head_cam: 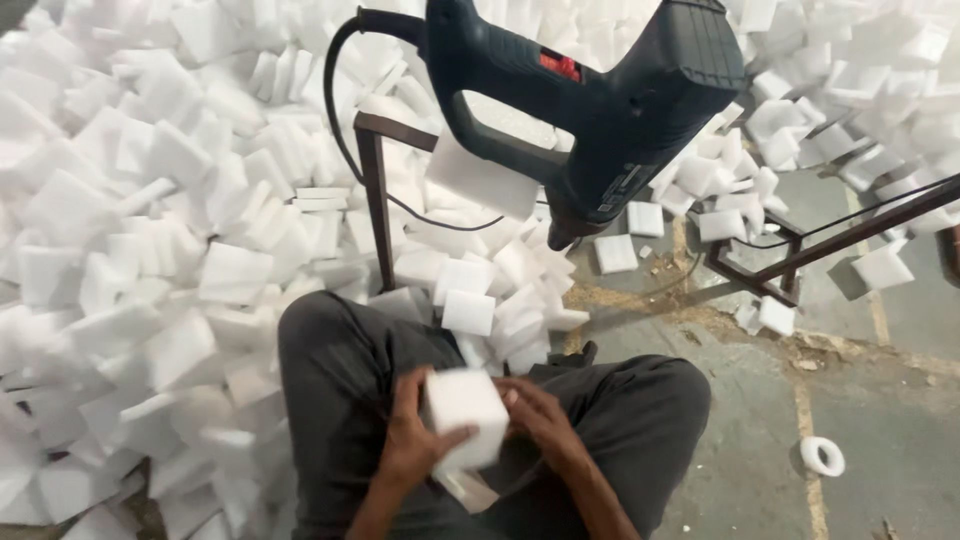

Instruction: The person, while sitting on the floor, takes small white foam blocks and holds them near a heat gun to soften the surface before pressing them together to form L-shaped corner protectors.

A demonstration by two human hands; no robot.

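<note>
Both hands are grasping a white foam block (465, 418) over the lap: the left hand (412, 440) is wrapping its near side, the right hand (540, 420) is pressing its far edge. Dark grey trousers (340, 380) are lying beneath. Above, a dark blue heat gun (600, 90) is hanging on a brown metal frame (375, 200). A heap of white foam pieces (150, 220) is covering the floor to the left; a white tape roll (822, 456) is lying on the concrete to the right.

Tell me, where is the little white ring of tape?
In the head view, the little white ring of tape lies flat on the grey concrete floor at lower right, apart from the person's dark-trousered knee.
</note>
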